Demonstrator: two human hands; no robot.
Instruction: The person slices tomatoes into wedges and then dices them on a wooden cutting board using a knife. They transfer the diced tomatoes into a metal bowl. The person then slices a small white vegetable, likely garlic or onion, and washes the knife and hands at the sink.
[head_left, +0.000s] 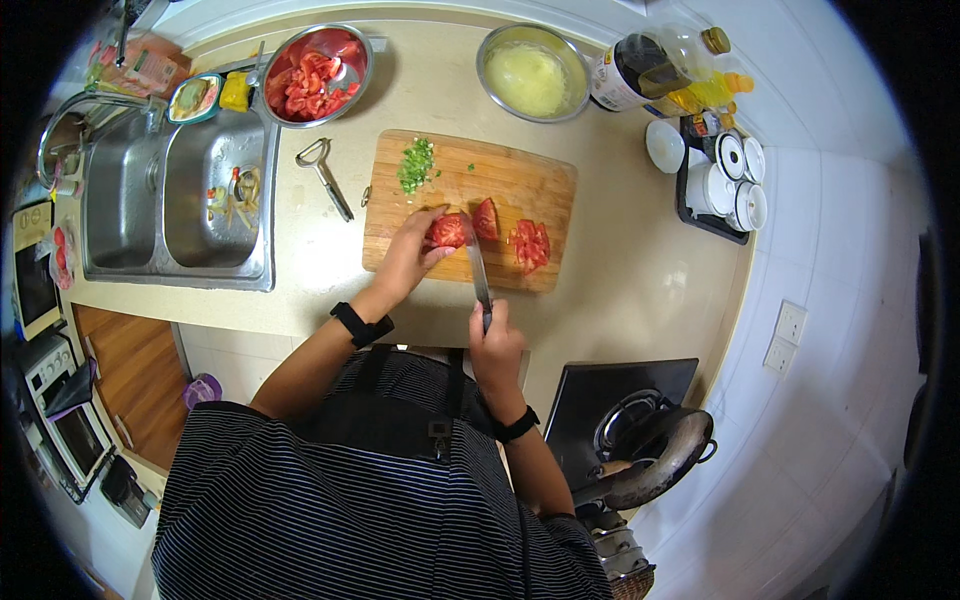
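My left hand (406, 252) steadies a piece of tomato (448, 230) on the wooden cutting board (435, 161). In my right hand (496, 339) is a kitchen knife (478, 262), gripped by its dark handle. The blade lies along the right side of the held tomato, its tip pointing away from me. Just right of the blade is a tomato wedge (486, 218), and farther right sits a small pile of cut tomato (530, 245). Chopped green onion (416, 165) is heaped at the board's far left. My left fingers partly cover the held tomato.
A metal bowl of tomato pieces (307, 81) and a bowl of pale shreds in liquid (526, 73) stand behind the board. A peeler (328, 180) lies left, beside the double sink (217, 202). Bottles (637, 67) and a jar tray (712, 219) stand right; a wok (660, 465) is on the stove.
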